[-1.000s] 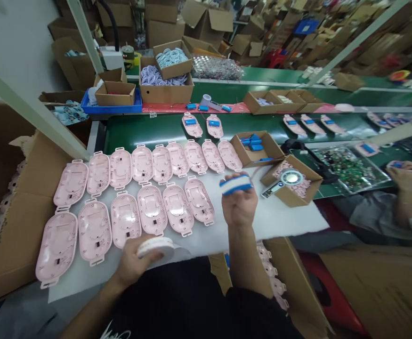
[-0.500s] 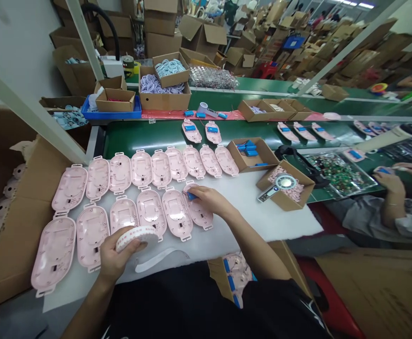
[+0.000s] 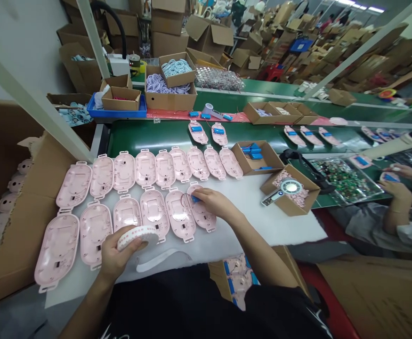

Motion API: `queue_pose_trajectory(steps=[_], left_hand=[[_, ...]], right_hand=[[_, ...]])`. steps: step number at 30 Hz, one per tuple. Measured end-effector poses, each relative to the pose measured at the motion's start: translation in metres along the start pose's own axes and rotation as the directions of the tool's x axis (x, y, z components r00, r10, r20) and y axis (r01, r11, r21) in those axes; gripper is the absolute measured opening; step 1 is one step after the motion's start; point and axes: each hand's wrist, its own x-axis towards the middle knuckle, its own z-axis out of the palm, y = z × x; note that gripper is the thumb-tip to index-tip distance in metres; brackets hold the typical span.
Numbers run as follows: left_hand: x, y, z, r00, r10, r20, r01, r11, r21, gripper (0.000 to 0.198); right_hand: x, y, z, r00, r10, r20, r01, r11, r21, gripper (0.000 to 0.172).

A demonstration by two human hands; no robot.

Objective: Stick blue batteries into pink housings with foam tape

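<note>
My left hand (image 3: 116,254) is closed around a white roll of tape (image 3: 137,235), held low over the white foam mat (image 3: 262,212). A loose strip trails from the roll onto the mat. My right hand (image 3: 214,202) presses a small blue battery (image 3: 195,199) into the rightmost pink shell (image 3: 201,207) of the near row; a thin wire loops from it. Two rows of several pink plastic shells (image 3: 145,168) lie open side up across the mat.
A cardboard box of blue batteries (image 3: 256,155) and a box with a round white part (image 3: 290,188) stand right of the mat. Beyond runs a green conveyor belt (image 3: 149,134) carrying pink shells. A co-worker's hands (image 3: 398,188) work at right. Large cartons flank the left.
My right hand came down from mid-air, where it held a blue and white piece, onto the rightmost near shell and stays there. My left hand with the tape roll lifted slightly toward the shells.
</note>
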Motion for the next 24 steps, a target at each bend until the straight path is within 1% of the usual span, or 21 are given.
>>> queue_pose_trajectory(steps=[3, 7, 10, 12, 15, 17, 19, 21, 23, 24], left_hand=[[-0.001, 0.004, 0.002, 1.000, 0.023, 0.004, -0.023, 0.999, 0.035, 0.034], [0.000, 0.006, 0.003, 1.000, 0.015, -0.014, -0.015, 0.999, 0.041, 0.035], [0.003, 0.002, -0.001, 0.999, 0.026, 0.025, -0.027, 0.999, 0.037, 0.034], [0.005, -0.004, -0.005, 0.999, 0.017, 0.036, -0.019, 0.999, 0.040, 0.035], [0.006, -0.012, -0.007, 0.997, -0.074, 0.018, 0.074, 0.996, -0.045, 0.043], [0.005, -0.015, -0.003, 0.987, -0.157, 0.043, 0.162, 0.970, -0.182, 0.048], [0.004, -0.014, 0.003, 0.971, -0.234, 0.055, 0.239, 0.911, -0.337, 0.051], [0.003, -0.014, 0.007, 0.952, -0.304, 0.032, 0.286, 0.851, -0.441, 0.054], [0.005, -0.015, 0.006, 0.937, -0.347, -0.033, 0.291, 0.831, -0.474, 0.058], [0.007, -0.016, 0.004, 0.934, -0.353, -0.060, 0.286, 0.835, -0.470, 0.059]], right_hand=[[0.002, -0.003, 0.003, 0.999, 0.034, 0.026, -0.033, 0.999, -0.019, 0.049], [0.005, -0.006, 0.003, 0.997, 0.023, 0.067, -0.022, 1.000, -0.020, 0.051], [0.008, -0.007, 0.001, 0.993, 0.019, 0.118, -0.016, 0.999, -0.029, 0.052], [0.012, -0.006, 0.000, 0.986, 0.039, 0.163, -0.030, 0.998, -0.055, 0.051], [0.015, -0.004, 0.001, 0.978, 0.077, 0.195, -0.064, 0.995, -0.077, 0.047], [0.012, -0.003, -0.001, 0.980, 0.072, 0.188, -0.064, 0.997, -0.047, 0.045], [0.008, -0.001, -0.009, 0.986, 0.027, 0.166, -0.030, 0.999, 0.019, 0.044], [0.010, 0.003, -0.025, 0.996, -0.023, 0.085, 0.015, 0.996, 0.091, 0.046], [0.029, 0.009, -0.049, 0.998, -0.031, -0.062, 0.039, 0.992, 0.120, 0.050], [0.047, 0.014, -0.063, 0.992, -0.011, -0.124, 0.023, 0.995, 0.101, 0.051]])
